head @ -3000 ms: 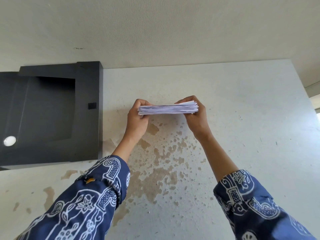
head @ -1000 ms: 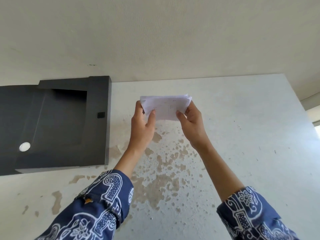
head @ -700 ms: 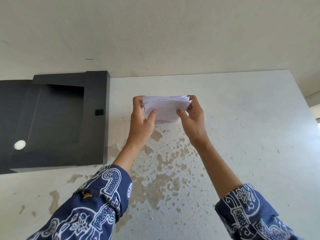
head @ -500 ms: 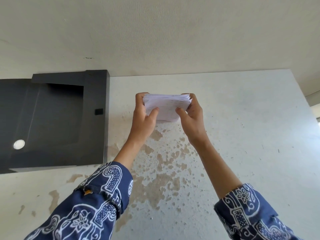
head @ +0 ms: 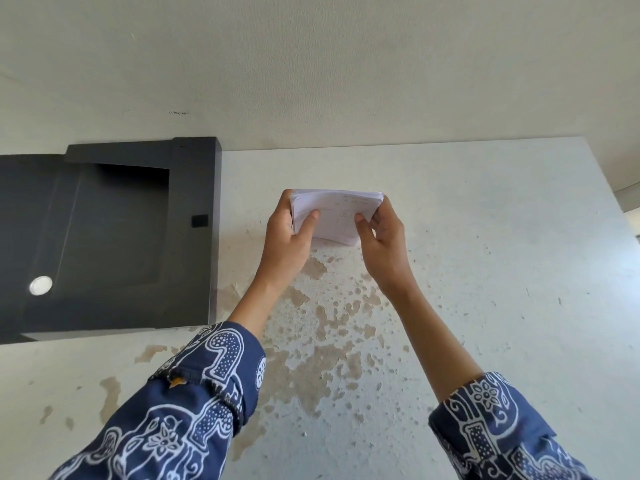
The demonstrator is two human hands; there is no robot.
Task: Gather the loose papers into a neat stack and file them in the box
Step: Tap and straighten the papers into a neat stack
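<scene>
- Tipped up from the flat, edge-on hold of three seconds ago, the paper stack (head: 335, 216) now shows its printed face to the camera, lower edge close above the table (head: 485, 271); whether it touches, I cannot tell.
- Well left of the fingers, the black box (head: 114, 233) lies open and holds no paper.
- Left hand (head: 285, 242) pinches the stack's left edge, thumb on the face, fingers hidden behind.
- Right hand (head: 382, 242) grips the right edge likewise.
- Long axis runs left to right between the hands; the top edge leans away from the person.
- Risk, as I judge it: the pinches sit only at the ends, so carrying leftward to the box could let middle sheets sag, fan or slide out.
</scene>
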